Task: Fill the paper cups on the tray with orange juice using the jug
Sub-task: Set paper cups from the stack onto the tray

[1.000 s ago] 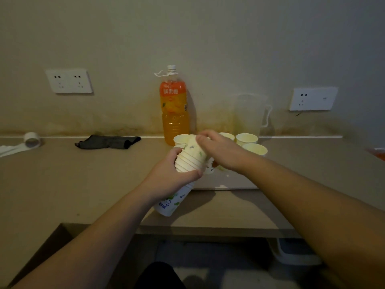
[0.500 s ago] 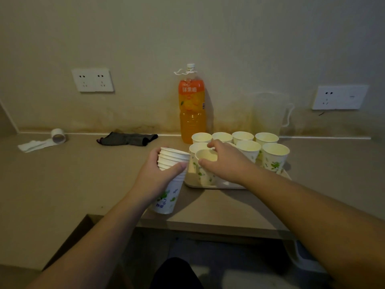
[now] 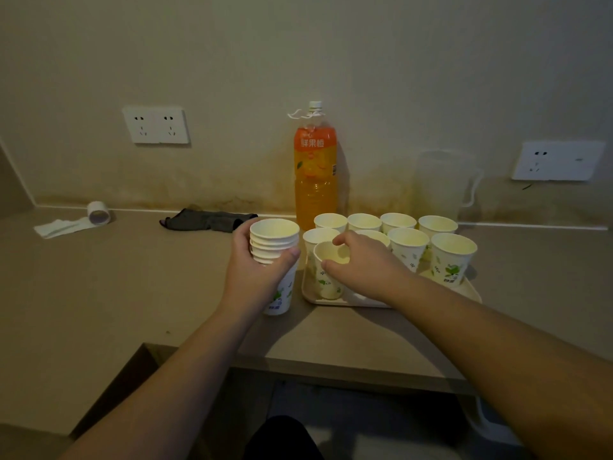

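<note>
Cups [image 3: 408, 242] stand upright and empty on a pale tray [image 3: 471, 290] on the tabletop, near the back wall. There are nine on it: four along the tray's far edge, four in a middle row, and one newly set at the tray's near left corner. A second ago that new cup [image 3: 326, 275] was being pulled off the stack in mid-air; half a second ago it was coming down; now its base rests on the tray. The right hand [image 3: 361, 263] holds it by the rim, thumb on the near side and fingers curled over the far side. The left hand [image 3: 257, 270] grips the stack [image 3: 273, 254] of spare cups, which is just off the tray's left edge and seems to touch the tabletop.

The bottle [image 3: 315, 171] of orange juice stands capped at the tabletop's back edge, just behind the tray. The clear jug [image 3: 442, 184] stands empty at the back edge to the right, well apart from both hands.

Judging from this, the work is in the laying-out stage. No juice has been poured, and the jug must be filled before any cup can be.
</note>
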A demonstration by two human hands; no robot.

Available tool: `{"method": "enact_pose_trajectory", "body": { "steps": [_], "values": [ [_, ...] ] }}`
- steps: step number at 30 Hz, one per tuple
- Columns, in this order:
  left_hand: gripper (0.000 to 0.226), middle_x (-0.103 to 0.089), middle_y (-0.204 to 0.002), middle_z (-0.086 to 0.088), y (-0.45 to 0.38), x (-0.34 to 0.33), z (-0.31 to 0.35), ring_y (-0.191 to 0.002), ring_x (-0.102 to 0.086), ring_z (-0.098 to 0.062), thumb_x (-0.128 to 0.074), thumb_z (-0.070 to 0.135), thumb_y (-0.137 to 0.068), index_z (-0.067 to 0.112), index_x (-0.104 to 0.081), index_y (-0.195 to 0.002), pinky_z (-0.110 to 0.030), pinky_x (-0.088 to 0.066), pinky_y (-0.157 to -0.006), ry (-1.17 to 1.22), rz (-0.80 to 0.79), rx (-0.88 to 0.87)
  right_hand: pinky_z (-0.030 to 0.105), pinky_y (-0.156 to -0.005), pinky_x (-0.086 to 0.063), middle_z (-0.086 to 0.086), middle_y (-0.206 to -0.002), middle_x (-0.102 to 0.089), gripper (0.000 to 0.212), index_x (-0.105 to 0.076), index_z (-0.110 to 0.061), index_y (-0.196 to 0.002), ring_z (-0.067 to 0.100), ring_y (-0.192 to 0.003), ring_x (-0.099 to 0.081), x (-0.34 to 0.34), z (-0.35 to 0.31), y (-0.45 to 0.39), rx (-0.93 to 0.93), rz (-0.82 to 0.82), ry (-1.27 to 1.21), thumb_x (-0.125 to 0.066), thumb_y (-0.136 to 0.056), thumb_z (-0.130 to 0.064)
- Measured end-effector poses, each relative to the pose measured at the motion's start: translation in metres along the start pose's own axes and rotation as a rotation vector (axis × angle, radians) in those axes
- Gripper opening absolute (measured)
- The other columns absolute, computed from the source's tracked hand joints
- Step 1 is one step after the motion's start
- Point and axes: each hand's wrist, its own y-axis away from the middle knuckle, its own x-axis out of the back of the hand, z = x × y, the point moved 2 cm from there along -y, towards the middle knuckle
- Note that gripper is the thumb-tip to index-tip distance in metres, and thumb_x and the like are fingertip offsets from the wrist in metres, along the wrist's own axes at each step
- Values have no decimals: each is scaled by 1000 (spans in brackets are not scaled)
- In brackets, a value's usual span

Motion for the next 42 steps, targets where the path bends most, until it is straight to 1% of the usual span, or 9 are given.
{"method": "enact_pose_trajectory", "body": {
  "steps": [7, 13, 22, 28, 30, 33, 37, 39, 42],
  "values": [
    [84, -47, -131, 11, -26, 0, -13, -123, -49, -14, -84, 33, -82, 32, -31, -147, -35, -47, -97, -16, 74, 80, 30, -84, -49, -1, -141, -54, 58, -43, -28, -144, 17, -120, -55, 3, 0, 1, 1, -26, 7, -59, -92, -48],
    [100, -40, -153, 3, -24, 2, -11, -135, -41, -15, -86, 32, -80, 32, -21, -156, -37, -43, -104, -64, 73, 81, 31, -87, -48, 0, -141, -53, 54, -44, -27, -143, 18, -121, -54, 6, 3, 4, 16, -27, 14, -57, -94, -44],
    [114, -28, -162, 5, -13, 7, 5, -147, -32, -21, -90, 37, -74, 39, -13, -158, -46, -37, -115, -163, 44, 20, 32, -91, -44, 1, -148, -44, 65, -39, -29, -147, 19, -126, -49, 9, 4, 8, 48, -74, 49, -62, -90, -50],
    [65, -33, -158, 3, -36, 15, 66, -145, -32, -20, -68, 53, -90, 37, -42, -148, -48, -37, -114, -343, 71, -227, 32, -94, -48, -2, -148, -42, 69, -40, -33, -145, 18, -126, -51, 13, 5, 6, 74, -72, 99, -66, -85, -56],
    [50, -43, -152, 5, -58, 6, 92, -133, -43, -15, -62, 49, -96, 34, -50, -142, -41, -44, -104, -481, -2, -292, 32, -93, -49, -2, -146, -43, 69, -40, -35, -144, 17, -124, -52, 12, 6, 4, 90, -77, 124, -67, -85, -57],
    [40, -57, -140, 5, -92, -26, 114, -108, -52, -10, -61, 37, -100, 30, -57, -138, -28, -44, -84, -715, -277, -291, 32, -95, -49, -3, -147, -42, 71, -40, -36, -145, 17, -126, -50, 12, 9, 2, 94, -82, 140, -66, -83, -60],
    [31, -65, -131, -1, -120, -66, 99, -107, -58, -15, -63, 22, -100, 19, -67, -130, -28, -49, -89, -1069, -638, -310, 33, -93, -49, -6, -145, -42, 77, -39, -38, -145, 16, -126, -49, 14, 12, 2, 115, -83, 166, -65, -79, -68],
    [32, -66, -127, 1, -134, -76, 94, -111, -60, -18, -66, 29, -98, 23, -68, -129, -32, -52, -95, -1186, -738, -312, 31, -90, -49, -7, -143, -43, 78, -38, -40, -144, 14, -123, -49, 19, 13, -2, 138, -83, 179, -64, -77, -70],
    [33, -69, -114, 7, -150, -82, 87, -99, -65, -13, -70, 39, -94, 29, -71, -125, -32, -55, -89, -1280, -856, -275, 34, -92, -50, -9, -144, -41, 77, -39, -40, -143, 14, -124, -49, 29, 10, -10, 150, -95, 152, -61, -77, -74]
  ]
}}
